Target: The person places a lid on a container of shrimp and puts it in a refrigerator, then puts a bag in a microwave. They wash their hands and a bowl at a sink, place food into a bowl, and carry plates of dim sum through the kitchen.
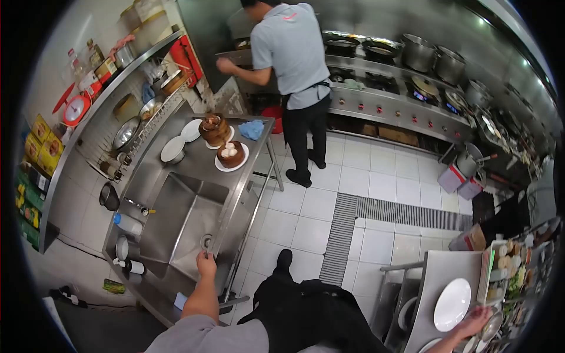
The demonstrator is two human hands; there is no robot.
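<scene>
My left hand [206, 264] is closed at the front edge of the steel sink [182, 220], beside its drain; a small thing seems to stick up from the fingers, too small to name. Over at the lower right, my right hand [475, 321] reaches past a white oval plate [452, 304] that lies on a steel counter. Its fingers are at a round metal bowl or ladle [492, 325], and their grip is hard to make out.
A person [292, 59] in a grey shirt stands near the stove [382, 115], where a burner is lit. Bamboo steamers [231, 154] and a blue cloth [251, 130] lie on the sink counter. A drain grate [412, 213] crosses the tiled floor.
</scene>
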